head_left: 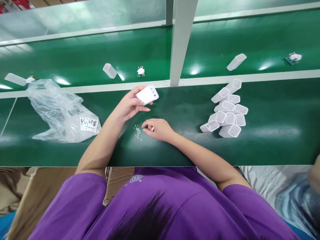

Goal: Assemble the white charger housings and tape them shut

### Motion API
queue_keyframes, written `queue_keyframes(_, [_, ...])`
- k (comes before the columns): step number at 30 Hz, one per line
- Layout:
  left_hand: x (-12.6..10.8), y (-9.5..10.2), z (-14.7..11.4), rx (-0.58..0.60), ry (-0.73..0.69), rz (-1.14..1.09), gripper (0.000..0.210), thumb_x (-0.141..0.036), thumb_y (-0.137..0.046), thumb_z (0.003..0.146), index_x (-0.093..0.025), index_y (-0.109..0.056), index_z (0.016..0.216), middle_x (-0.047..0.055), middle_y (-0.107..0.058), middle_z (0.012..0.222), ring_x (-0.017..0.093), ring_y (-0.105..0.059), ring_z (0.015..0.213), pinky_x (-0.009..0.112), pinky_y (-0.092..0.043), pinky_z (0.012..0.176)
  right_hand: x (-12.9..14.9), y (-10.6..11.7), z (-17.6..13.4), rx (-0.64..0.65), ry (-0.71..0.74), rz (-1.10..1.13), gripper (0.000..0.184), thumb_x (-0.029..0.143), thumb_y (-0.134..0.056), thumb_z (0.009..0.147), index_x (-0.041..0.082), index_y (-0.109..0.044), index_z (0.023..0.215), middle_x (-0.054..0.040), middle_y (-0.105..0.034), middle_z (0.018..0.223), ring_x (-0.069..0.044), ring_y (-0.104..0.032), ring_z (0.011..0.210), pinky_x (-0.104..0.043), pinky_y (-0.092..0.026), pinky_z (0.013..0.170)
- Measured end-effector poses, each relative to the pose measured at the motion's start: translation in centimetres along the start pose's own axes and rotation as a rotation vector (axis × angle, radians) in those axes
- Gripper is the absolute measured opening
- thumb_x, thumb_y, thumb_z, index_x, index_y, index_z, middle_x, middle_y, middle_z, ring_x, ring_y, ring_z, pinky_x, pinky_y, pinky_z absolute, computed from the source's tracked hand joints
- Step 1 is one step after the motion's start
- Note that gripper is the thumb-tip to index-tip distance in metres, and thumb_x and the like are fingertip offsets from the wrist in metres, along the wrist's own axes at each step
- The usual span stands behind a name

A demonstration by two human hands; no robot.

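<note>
My left hand point(131, 104) is closed around a white plastic casing point(147, 95), raised over the green bench. Its end face, turned to the right, has several small dark openings. Below it, my right hand point(160, 129) hovers low with its fingers curled toward the thumb. A small whitish bit shows among those fingers, too little to name. Just left of the fingertips, a scatter of tiny clear pieces point(137, 132) lies on the bench.
Several white hollow casings point(228, 106) are grouped to the right. A clear plastic bag point(67, 116) with a handwritten label lies left. On the conveyor belt point(82, 60) behind are more casings point(109, 71) and small circuit boards point(141, 71). A metal post point(182, 43) rises at the back.
</note>
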State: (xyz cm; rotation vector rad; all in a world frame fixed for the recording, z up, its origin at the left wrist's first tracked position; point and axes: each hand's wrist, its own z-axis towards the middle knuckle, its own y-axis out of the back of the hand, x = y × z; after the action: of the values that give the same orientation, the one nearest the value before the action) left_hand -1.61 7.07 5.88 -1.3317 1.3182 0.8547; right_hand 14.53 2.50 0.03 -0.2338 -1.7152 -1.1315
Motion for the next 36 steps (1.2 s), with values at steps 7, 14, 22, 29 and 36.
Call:
queue_keyframes(7, [3.7, 3.2, -2.5, -0.223, 0.046, -0.145, 0.048, -0.016, -0.078, 0.054, -0.019, -0.058, 0.097, 0.000, -0.066, 0.081, 0.013, -0.069, 0.071, 0.019, -0.059, 0.057, 1.0, -1.0, -1.3, 0.197, 0.096, -0.337, 0.021, 0.022, -0.057, 0.095, 0.024, -0.074, 0.105, -0.0016, -0.071, 0.105, -0.013, -0.063, 0.074, -0.026, -0.033, 0.060])
queue_keyframes(14, [3.9, 2.4, -3.2, -0.154, 0.014, -0.128, 0.046, -0.024, -0.078, 0.059, -0.019, -0.056, 0.099, 0.001, -0.066, 0.087, 0.013, -0.068, 0.072, 0.020, -0.057, 0.057, 0.9, -1.8, -1.5, 0.199, 0.147, -0.413, 0.023, 0.029, -0.053, 0.100, 0.025, -0.074, 0.108, -0.0016, -0.072, 0.102, -0.013, -0.064, 0.076, -0.026, -0.032, 0.058])
queue_keyframes(22, [4.3, 2.1, -3.5, -0.136, 0.010, -0.093, 0.044, -0.034, -0.075, 0.067, -0.020, -0.054, 0.104, 0.003, -0.068, 0.089, 0.015, -0.066, 0.072, 0.023, -0.055, 0.058, 1.5, -2.1, -1.6, 0.239, 0.283, -0.646, 0.031, 0.024, -0.041, 0.105, 0.019, -0.071, 0.102, -0.0042, -0.069, 0.096, -0.013, -0.060, 0.072, -0.029, -0.027, 0.056])
queue_keyframes(29, [4.6, 1.5, -3.6, -0.132, 0.032, -0.117, 0.043, -0.054, -0.067, 0.079, -0.015, -0.062, 0.096, 0.008, -0.067, 0.089, 0.015, -0.064, 0.075, 0.022, -0.053, 0.056, 1.0, -1.9, -1.6, 0.201, 0.190, -0.474, 0.028, 0.028, -0.043, 0.104, 0.016, -0.068, 0.100, -0.0061, -0.067, 0.097, -0.012, -0.060, 0.071, -0.026, -0.031, 0.055])
queue_keyframes(36, [4.6, 1.0, -3.7, -0.093, 0.090, -0.225, 0.043, -0.052, -0.063, 0.077, -0.013, -0.067, 0.096, 0.009, -0.071, 0.078, 0.018, -0.066, 0.070, 0.025, -0.056, 0.057, -0.3, 1.5, -0.6, -0.222, 0.067, 0.315, 0.023, 0.040, -0.056, 0.096, 0.019, -0.061, 0.089, 0.0004, -0.065, 0.085, -0.009, -0.057, 0.067, -0.020, -0.044, 0.060])
